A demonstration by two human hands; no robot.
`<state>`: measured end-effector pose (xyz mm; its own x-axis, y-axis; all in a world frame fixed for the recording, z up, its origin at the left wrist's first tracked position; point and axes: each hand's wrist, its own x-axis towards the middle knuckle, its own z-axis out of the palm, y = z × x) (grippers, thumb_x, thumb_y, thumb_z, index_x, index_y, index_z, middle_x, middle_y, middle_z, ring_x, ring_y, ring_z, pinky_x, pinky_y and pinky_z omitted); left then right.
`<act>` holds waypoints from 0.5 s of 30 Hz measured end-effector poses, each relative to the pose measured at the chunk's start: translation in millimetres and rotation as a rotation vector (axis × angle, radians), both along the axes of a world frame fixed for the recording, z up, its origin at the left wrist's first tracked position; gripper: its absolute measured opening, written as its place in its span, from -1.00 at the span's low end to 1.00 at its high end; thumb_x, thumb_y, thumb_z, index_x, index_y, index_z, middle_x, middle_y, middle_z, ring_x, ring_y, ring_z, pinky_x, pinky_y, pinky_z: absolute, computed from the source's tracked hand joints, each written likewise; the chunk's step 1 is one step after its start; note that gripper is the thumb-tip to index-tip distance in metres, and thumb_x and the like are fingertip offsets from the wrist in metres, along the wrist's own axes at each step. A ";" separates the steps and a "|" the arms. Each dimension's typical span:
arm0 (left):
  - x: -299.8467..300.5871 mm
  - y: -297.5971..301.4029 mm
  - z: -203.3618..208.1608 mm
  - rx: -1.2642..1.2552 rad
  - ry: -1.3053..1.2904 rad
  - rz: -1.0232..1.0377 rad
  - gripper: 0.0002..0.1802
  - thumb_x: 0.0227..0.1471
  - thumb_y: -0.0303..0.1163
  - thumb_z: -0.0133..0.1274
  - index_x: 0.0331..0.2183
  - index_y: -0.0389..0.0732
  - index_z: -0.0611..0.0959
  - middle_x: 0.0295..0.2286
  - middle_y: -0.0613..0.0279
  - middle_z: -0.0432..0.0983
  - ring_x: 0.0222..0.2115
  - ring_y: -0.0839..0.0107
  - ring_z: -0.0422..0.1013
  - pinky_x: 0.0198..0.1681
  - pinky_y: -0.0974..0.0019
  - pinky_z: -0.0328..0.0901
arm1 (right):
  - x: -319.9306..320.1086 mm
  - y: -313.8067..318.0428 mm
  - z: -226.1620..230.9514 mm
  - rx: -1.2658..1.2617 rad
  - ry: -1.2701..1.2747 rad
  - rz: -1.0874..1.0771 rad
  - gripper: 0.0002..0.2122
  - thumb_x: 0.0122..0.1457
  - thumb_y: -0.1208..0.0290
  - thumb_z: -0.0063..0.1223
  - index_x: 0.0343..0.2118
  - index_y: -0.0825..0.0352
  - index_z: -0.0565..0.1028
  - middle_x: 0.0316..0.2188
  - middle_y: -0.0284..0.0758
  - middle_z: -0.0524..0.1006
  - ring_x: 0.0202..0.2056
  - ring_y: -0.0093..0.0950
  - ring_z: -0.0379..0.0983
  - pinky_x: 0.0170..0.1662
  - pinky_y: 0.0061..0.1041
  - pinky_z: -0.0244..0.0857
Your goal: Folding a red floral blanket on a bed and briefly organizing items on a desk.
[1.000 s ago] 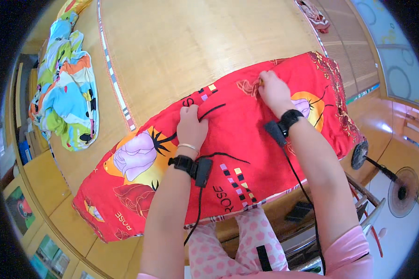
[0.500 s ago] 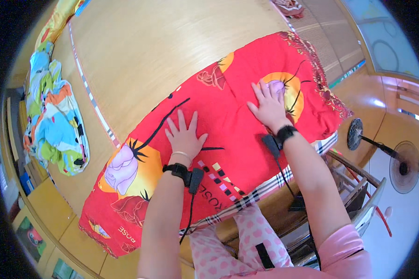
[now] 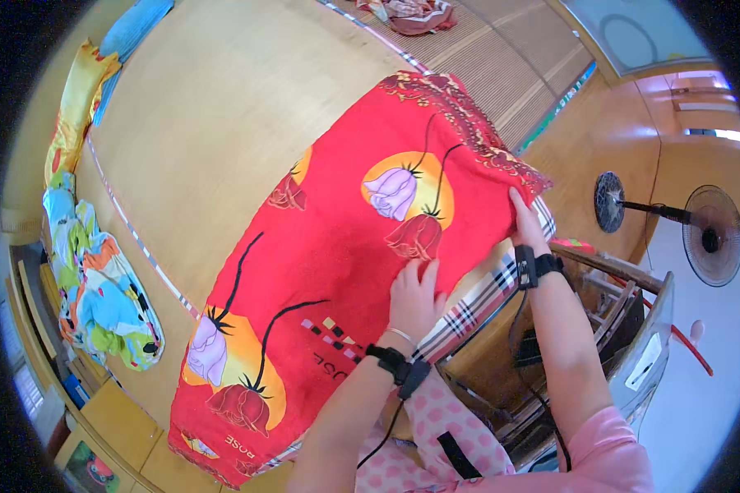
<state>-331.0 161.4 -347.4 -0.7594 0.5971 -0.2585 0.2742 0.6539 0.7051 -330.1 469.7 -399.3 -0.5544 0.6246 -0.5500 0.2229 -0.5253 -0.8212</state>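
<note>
A red quilt (image 3: 321,246) with large purple and dark red rose prints lies folded in a long shape across the bed, its plaid underside showing along the near edge. My left hand (image 3: 415,297) rests on the quilt near that edge, fingers somewhat bent and apart, beside a dark red rose. At the quilt's right end my right hand (image 3: 528,220) holds the edge near the corner; one digit lies on top and the other fingers are partly hidden by the cloth. Both wrists carry black straps with small devices and cables.
A tan mat (image 3: 197,107) with a checked border covers the bed. Crumpled multicoloured bedding (image 3: 111,287) lies along the left side, and a patterned cloth (image 3: 411,12) at the far edge. A fan (image 3: 711,234) and a wooden chair (image 3: 612,329) stand at the right.
Both hands lay flat and spread on the quilt before. My left hand has moved right and nearer; my right hand has gone down to the quilt's edge. The view has swung rightward.
</note>
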 end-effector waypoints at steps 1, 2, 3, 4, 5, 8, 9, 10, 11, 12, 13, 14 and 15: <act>8.4 12.6 -3.6 -0.022 -0.003 -0.055 -0.17 -0.10 -0.18 0.23 0.19 -0.12 0.31 0.06 -0.19 0.21 0.06 -0.16 0.20 0.10 -0.11 0.17 | -10.7 3.0 -2.1 -0.007 0.004 -0.007 -0.56 0.16 0.41 0.18 0.10 0.33 0.38 0.00 -0.28 0.51 -0.03 -0.40 0.47 0.08 -0.38 0.33; 15.5 28.5 -8.7 -0.171 -0.003 -0.059 -0.08 -0.10 -0.13 0.24 0.25 -0.01 0.22 0.13 -0.15 0.12 0.13 -0.16 0.12 0.12 -0.17 0.14 | -17.7 17.8 -2.4 -0.079 -0.020 0.050 -0.58 0.16 0.44 0.18 0.09 0.34 0.39 0.02 -0.28 0.51 -0.03 -0.41 0.47 0.09 -0.39 0.32; 18.4 33.4 -15.8 -0.178 -0.003 -0.067 -0.08 -0.10 -0.13 0.24 0.25 -0.01 0.22 0.13 -0.15 0.12 0.13 -0.16 0.12 0.12 -0.17 0.14 | -23.9 16.7 0.7 -0.165 -0.044 0.108 -0.59 0.15 0.47 0.18 0.07 0.34 0.40 0.03 -0.29 0.50 -0.02 -0.43 0.46 0.09 -0.40 0.31; 19.4 36.6 -23.7 -0.298 0.018 -0.056 -0.06 -0.11 -0.11 0.25 0.26 0.00 0.20 0.15 -0.15 0.09 0.16 -0.17 0.08 0.12 -0.19 0.12 | -26.9 13.5 4.4 -0.171 -0.043 0.100 -0.59 0.15 0.47 0.18 0.07 0.34 0.40 0.03 -0.29 0.50 -0.02 -0.43 0.46 0.09 -0.40 0.31; 17.8 32.0 -30.4 -0.435 0.039 -0.042 -0.04 -0.11 -0.09 0.25 0.27 0.01 0.18 0.17 -0.15 0.06 0.19 -0.18 0.04 0.13 -0.22 0.10 | -41.8 -4.7 22.5 0.105 -0.016 0.175 -0.61 0.14 0.50 0.16 0.06 0.34 0.41 0.01 -0.29 0.51 -0.03 -0.44 0.46 0.09 -0.41 0.31; 9.3 26.5 -28.2 -0.247 -0.034 0.039 -0.08 -0.13 -0.19 0.25 0.25 0.05 0.22 0.21 -0.18 0.04 0.21 -0.18 0.04 0.17 -0.19 0.10 | -56.0 -12.7 67.4 0.481 0.145 0.165 -0.62 0.14 0.53 0.15 0.05 0.35 0.41 -0.02 -0.31 0.52 -0.03 -0.47 0.46 0.08 -0.43 0.30; 6.2 22.7 -24.3 -0.073 -0.043 0.093 -0.10 -0.13 -0.23 0.26 0.24 0.04 0.24 0.20 -0.19 0.06 0.21 -0.16 0.05 0.17 -0.14 0.13 | -54.4 -12.5 75.9 0.563 0.276 0.093 -0.61 0.14 0.54 0.14 0.05 0.35 0.40 -0.03 -0.32 0.52 -0.03 -0.48 0.46 0.08 -0.44 0.30; 3.8 17.3 -19.2 -0.049 -0.015 0.087 -0.15 -0.15 -0.30 0.26 0.21 0.00 0.31 0.19 -0.15 0.11 0.19 -0.11 0.11 0.15 -0.05 0.18 | -48.6 -8.8 83.5 0.535 0.205 0.040 -0.60 0.17 0.47 0.15 0.07 0.35 0.36 -0.04 -0.32 0.52 -0.04 -0.48 0.45 0.08 -0.45 0.30; 0.0 17.4 -16.7 -0.050 -0.009 0.081 -0.15 -0.15 -0.30 0.26 0.21 0.00 0.31 0.19 -0.15 0.11 0.19 -0.11 0.11 0.15 -0.05 0.18 | -41.9 4.6 79.6 0.535 0.209 0.033 -0.60 0.17 0.47 0.15 0.07 0.35 0.36 -0.04 -0.32 0.52 -0.04 -0.48 0.45 0.08 -0.45 0.30; -2.5 17.5 -18.3 -0.085 -0.102 0.033 -0.18 -0.15 -0.30 0.25 0.19 -0.01 0.34 0.18 -0.12 0.14 0.18 -0.09 0.14 0.14 -0.04 0.20 | -29.6 19.0 62.8 0.408 0.116 -0.001 -0.58 0.18 0.43 0.16 0.09 0.36 0.33 -0.03 -0.31 0.51 -0.04 -0.47 0.45 0.07 -0.45 0.30; -3.3 16.3 -20.4 -0.122 -0.193 -0.014 -0.21 -0.14 -0.30 0.24 0.17 -0.02 0.36 0.17 -0.09 0.17 0.16 -0.07 0.17 0.12 -0.04 0.22 | -17.1 29.1 41.5 0.277 0.026 -0.033 -0.55 0.20 0.38 0.17 0.10 0.36 0.31 -0.02 -0.31 0.50 -0.04 -0.46 0.45 0.07 -0.45 0.31; -0.8 19.9 -26.1 -0.117 -0.190 -0.023 -0.21 -0.14 -0.30 0.24 0.17 -0.02 0.36 0.17 -0.09 0.17 0.16 -0.07 0.17 0.12 -0.04 0.22 | 1.9 39.8 9.0 0.283 0.027 -0.042 -0.55 0.20 0.38 0.17 0.10 0.36 0.31 -0.02 -0.31 0.50 -0.04 -0.46 0.45 0.07 -0.45 0.31; 2.0 29.2 -36.1 -0.198 -0.184 -0.118 -0.22 -0.13 -0.29 0.23 0.17 -0.02 0.36 0.17 -0.05 0.18 0.15 -0.05 0.19 0.10 -0.03 0.24 | 23.9 54.4 -27.3 0.221 -0.043 -0.075 -0.56 0.20 0.37 0.17 0.11 0.34 0.33 -0.01 -0.32 0.50 -0.01 -0.46 0.44 0.09 -0.43 0.30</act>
